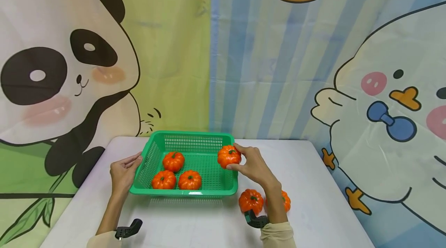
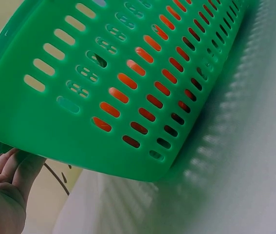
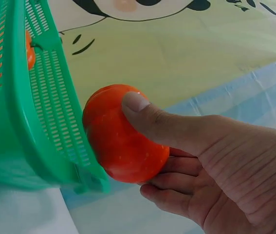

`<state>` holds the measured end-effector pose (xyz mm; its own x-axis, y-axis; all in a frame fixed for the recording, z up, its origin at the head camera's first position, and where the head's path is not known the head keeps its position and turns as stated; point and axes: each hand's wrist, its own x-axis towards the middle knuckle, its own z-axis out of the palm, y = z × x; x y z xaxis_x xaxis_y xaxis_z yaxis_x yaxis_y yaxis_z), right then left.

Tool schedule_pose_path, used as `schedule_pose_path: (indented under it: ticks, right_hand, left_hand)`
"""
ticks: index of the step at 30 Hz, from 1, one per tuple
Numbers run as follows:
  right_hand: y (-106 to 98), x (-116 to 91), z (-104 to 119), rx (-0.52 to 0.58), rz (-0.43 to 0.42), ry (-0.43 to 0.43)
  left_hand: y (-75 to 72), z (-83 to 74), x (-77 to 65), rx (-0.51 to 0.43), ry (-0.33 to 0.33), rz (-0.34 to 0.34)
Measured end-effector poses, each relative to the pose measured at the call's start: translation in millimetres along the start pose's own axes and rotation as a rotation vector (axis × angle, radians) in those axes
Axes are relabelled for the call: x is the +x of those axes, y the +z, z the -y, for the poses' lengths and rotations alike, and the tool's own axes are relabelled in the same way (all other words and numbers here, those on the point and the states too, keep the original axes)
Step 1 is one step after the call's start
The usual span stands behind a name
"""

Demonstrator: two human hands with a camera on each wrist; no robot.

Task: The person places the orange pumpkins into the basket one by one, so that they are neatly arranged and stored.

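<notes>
A green plastic basket with slotted walls holds three small orange pumpkins, among them one at the back. At its left end my left hand grips the rim; in the left wrist view the curled fingers show beneath that rim. My right hand holds another small orange pumpkin between thumb and fingers, over the basket's right end. The right wrist view shows this pumpkin close to the basket's rim, thumb across one side.
Two more pumpkins lie on the white table below the right forearm: one in plain sight, the other partly hidden by the arm. Behind the table hangs a printed curtain with a panda and a white bird.
</notes>
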<state>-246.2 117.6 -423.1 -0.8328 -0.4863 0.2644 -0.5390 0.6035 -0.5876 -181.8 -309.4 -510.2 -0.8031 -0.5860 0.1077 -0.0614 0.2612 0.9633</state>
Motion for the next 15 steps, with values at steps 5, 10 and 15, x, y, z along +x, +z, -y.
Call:
schedule_pose_path:
  ticks: [5, 10, 15]
  right_hand:
    - [7.9, 7.3, 3.7, 0.005, 0.017, -0.028]
    - [17.2, 12.2, 6.1, 0.025, 0.047, -0.001]
    - [24.1, 16.9, 8.3, 0.043, 0.066, -0.025]
  left_hand:
    - [-0.3, -0.4, 0.1, 0.006, 0.001, 0.004]
    - [0.2, 1.0, 0.5, 0.016, 0.004, 0.000]
    - [-0.4, 1.3, 0.5, 0.020, 0.008, 0.001]
